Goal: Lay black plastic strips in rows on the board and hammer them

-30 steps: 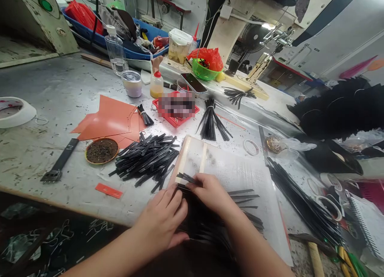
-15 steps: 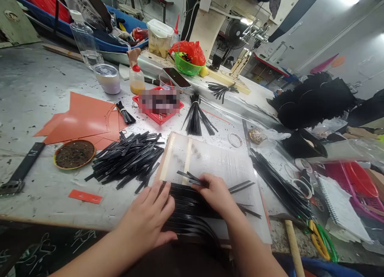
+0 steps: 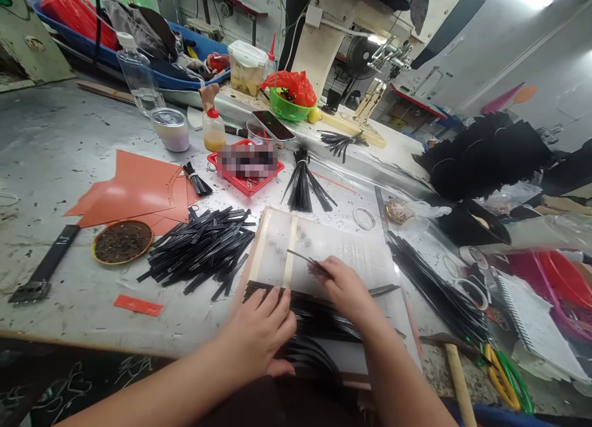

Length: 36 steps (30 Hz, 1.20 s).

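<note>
My left hand (image 3: 265, 329) lies palm down with its fingers stretched over a row of flat black strips (image 3: 319, 313), pressing them on a pale board (image 3: 351, 248). My right hand (image 3: 346, 288), just above the row, pinches a few loose black strips (image 3: 303, 255). Their ends stick out left of the fingertips. More strip ends (image 3: 385, 289) show to the right of that wrist. Near the board's lower edge, shiny strips (image 3: 314, 353) curve toward my body, partly hidden by my left hand.
Left of the board lies a heap of cut black strips (image 3: 198, 248), near a round dish (image 3: 123, 242) and orange sheets (image 3: 139, 183). A tied bundle (image 3: 302, 183) stands behind. Long strips (image 3: 435, 285), scissors (image 3: 502, 378) and a wooden-handled hammer (image 3: 459, 384) lie to the right.
My left hand has slid right along the row, uncovering its left ends. The right hand has risen slightly off the row and moved right with the loose strips. The view has shifted a little.
</note>
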Each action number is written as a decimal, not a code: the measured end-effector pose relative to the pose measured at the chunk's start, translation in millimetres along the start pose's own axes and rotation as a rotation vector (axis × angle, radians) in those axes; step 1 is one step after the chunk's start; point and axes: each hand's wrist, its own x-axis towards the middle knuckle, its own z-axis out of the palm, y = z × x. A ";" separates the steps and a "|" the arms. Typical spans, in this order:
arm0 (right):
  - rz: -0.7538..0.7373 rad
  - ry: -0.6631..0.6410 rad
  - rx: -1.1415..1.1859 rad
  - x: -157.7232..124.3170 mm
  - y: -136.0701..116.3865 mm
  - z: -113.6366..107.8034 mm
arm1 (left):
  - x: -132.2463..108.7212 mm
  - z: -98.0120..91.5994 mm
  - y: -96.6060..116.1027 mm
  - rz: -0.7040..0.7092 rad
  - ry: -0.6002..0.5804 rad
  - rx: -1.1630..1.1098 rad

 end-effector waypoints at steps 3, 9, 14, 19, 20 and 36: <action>-0.062 -0.133 0.246 10.8 -15.5 11.9 | -3.6 -2.0 0.2 -0.010 0.036 0.001; 0.144 -0.318 0.476 27.0 -42.8 32.6 | -20.4 -11.9 -1.4 -0.223 -0.014 0.006; 0.071 -0.288 0.388 32.0 -48.2 30.0 | -30.2 -18.0 -2.0 -0.280 -0.041 0.018; 0.086 -0.310 0.320 31.8 -48.2 31.6 | -31.6 -14.5 -1.2 -0.295 -0.016 -0.002; 0.075 -0.301 0.300 31.6 -48.2 32.0 | -32.0 -13.9 -0.9 -0.298 -0.020 -0.005; 0.106 -0.267 0.375 28.5 -44.4 37.4 | -32.4 -13.2 -0.4 -0.306 -0.034 -0.028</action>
